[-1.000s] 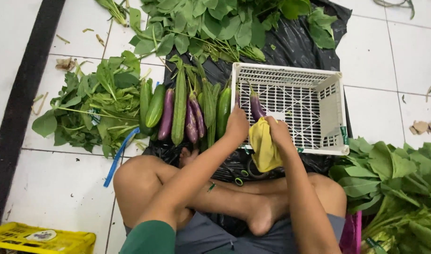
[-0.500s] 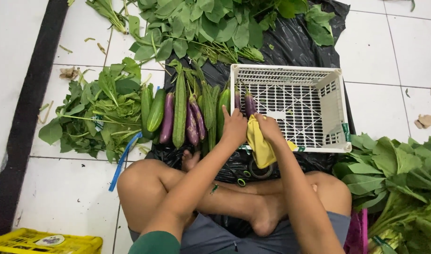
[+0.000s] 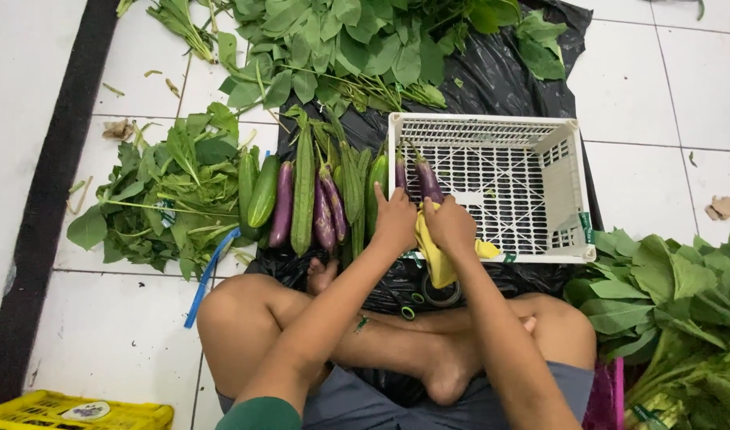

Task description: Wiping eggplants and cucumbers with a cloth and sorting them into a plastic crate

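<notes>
I sit cross-legged on a tiled floor in front of a white plastic crate (image 3: 568,183). My left hand (image 3: 395,216) and my right hand (image 3: 449,225) meet at the crate's near left corner, both gripping a yellow cloth (image 3: 438,259) that hangs over the rim. Two purple eggplants (image 3: 427,179) stick up inside the crate just beyond my fingers; my hands seem to touch their lower ends. Left of the crate lies a row of cucumbers (image 3: 263,191), a ridged gourd (image 3: 304,191) and more purple eggplants (image 3: 325,213) on a black plastic sheet (image 3: 492,80).
Leafy greens are piled at the top (image 3: 341,48), at the left (image 3: 162,191) and at the right (image 3: 667,302). A blue strip (image 3: 210,275) lies by my left knee. A yellow crate (image 3: 70,412) sits at the bottom left. A tape roll (image 3: 441,295) rests by my shin.
Both hands moved up and closer together at the crate's rim. The yellow cloth is now bunched between them, against the eggplants.
</notes>
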